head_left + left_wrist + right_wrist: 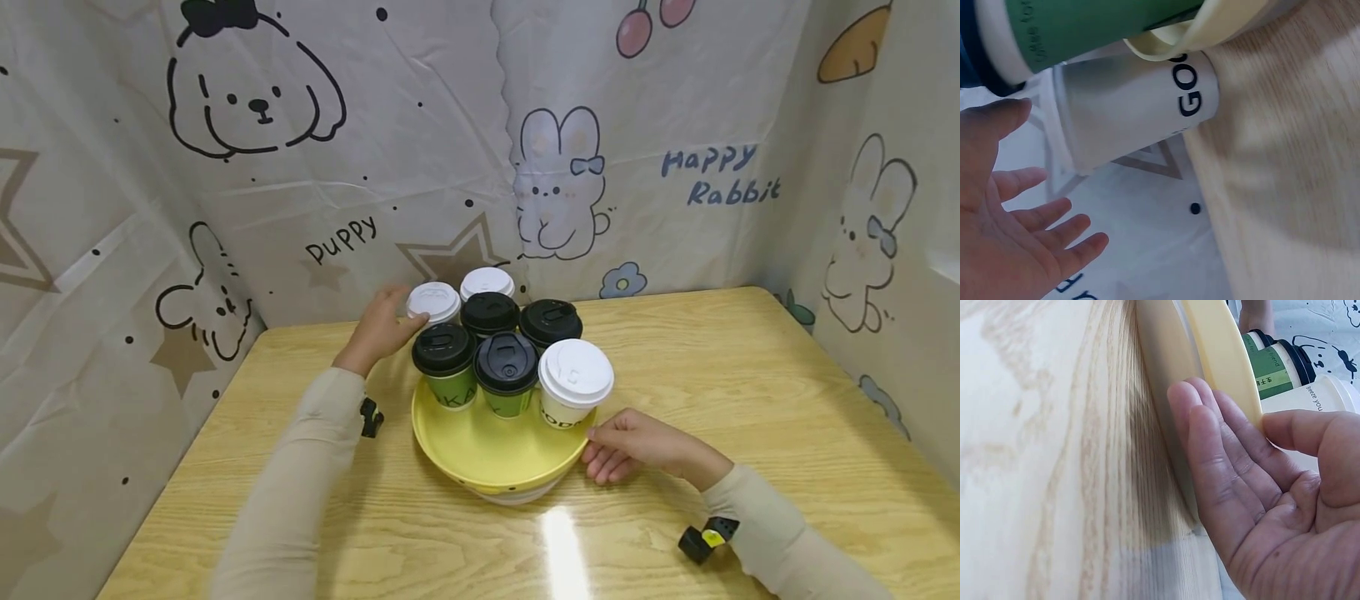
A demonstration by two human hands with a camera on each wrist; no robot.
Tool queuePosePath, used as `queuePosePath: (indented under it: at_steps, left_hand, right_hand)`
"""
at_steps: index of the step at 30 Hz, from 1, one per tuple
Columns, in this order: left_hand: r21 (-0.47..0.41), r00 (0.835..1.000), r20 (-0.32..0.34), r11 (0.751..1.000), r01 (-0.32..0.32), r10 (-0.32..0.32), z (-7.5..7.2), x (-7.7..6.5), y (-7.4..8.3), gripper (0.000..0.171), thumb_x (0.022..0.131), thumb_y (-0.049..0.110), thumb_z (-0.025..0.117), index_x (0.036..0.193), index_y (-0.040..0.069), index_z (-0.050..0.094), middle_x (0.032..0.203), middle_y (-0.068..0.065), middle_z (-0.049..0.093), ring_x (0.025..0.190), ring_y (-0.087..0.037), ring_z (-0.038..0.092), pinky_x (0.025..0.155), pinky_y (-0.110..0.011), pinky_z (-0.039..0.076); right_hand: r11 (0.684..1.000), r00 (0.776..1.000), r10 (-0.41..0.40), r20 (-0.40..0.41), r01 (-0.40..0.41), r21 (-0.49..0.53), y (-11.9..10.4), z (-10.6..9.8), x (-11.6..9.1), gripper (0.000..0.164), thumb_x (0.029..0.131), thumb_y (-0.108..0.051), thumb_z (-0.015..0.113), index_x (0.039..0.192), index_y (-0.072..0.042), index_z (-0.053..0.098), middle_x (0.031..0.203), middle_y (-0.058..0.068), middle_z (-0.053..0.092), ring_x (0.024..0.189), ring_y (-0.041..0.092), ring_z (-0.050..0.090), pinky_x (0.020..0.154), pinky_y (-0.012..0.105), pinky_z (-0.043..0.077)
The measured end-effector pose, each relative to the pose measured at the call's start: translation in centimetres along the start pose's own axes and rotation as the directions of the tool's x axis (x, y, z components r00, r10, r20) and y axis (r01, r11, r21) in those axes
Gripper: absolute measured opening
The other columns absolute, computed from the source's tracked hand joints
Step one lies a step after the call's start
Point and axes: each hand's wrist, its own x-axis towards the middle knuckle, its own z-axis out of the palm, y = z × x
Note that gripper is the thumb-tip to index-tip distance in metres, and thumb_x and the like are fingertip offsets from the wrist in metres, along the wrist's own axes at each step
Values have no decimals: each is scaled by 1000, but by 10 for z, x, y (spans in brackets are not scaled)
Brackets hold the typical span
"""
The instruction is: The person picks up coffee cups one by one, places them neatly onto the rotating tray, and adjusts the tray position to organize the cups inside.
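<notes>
A round yellow tray (480,450) on a pale base carries several lidded paper cups. My right hand (633,450) pinches its right rim, thumb on top and fingers against the underside, as the right wrist view shows. My left hand (381,329) is at the back left with fingers spread and nearly straight, close to a white-lidded cup (1129,112) lettered "GOO". Its thumb lies near the black lid of a green cup (1097,28). Nearest the right hand stands a white cup (576,379) with a white lid. Other green cups with black lids, such as this front one (507,375), crowd beside it.
The tray stands on a light wooden table (735,375). A fabric backdrop (420,167) with cartoon drawings hangs behind and at both sides. A second white-lidded cup (487,283) is at the back, partly hidden by a black-lidded cup (490,314).
</notes>
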Motion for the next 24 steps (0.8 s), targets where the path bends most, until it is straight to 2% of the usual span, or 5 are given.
queuePosePath:
  at_steps: [7,11,16,24]
  left_hand:
    - [-57,1000,8,998,-8,9,11,9,-4,66,92,29,64,142,-6,40,139,-30,42,130,-42,38,110,-52,29]
    - [-55,1000,0,998,-28,28,14,12,-5,67,90,28,66,140,-9,40,135,-31,45,126,-42,42,108,-52,32]
    - [-49,999,-6,998,-38,38,16,18,-6,71,89,27,67,140,-14,36,137,-33,43,128,-44,40,110,-52,30]
    - [-98,998,-6,993,-60,60,23,23,-12,76,87,21,70,139,-18,31,140,-37,38,131,-47,37,111,-52,27]
  right_hand:
    - [1000,1000,11,1,-11,16,1,0,2,43,103,-22,42,100,16,63,84,13,71,71,15,69,64,28,58]
    - [1000,1000,21,1,-21,16,0,-1,2,43,102,-22,43,100,16,63,84,13,71,70,14,69,64,27,57]
    - [1000,1000,14,9,-14,16,0,-1,3,43,102,-23,44,100,16,63,84,14,71,70,15,69,63,27,57]
    - [1000,1000,27,-6,-27,11,4,-2,5,43,102,-23,44,99,15,64,83,11,71,71,15,69,64,27,57]
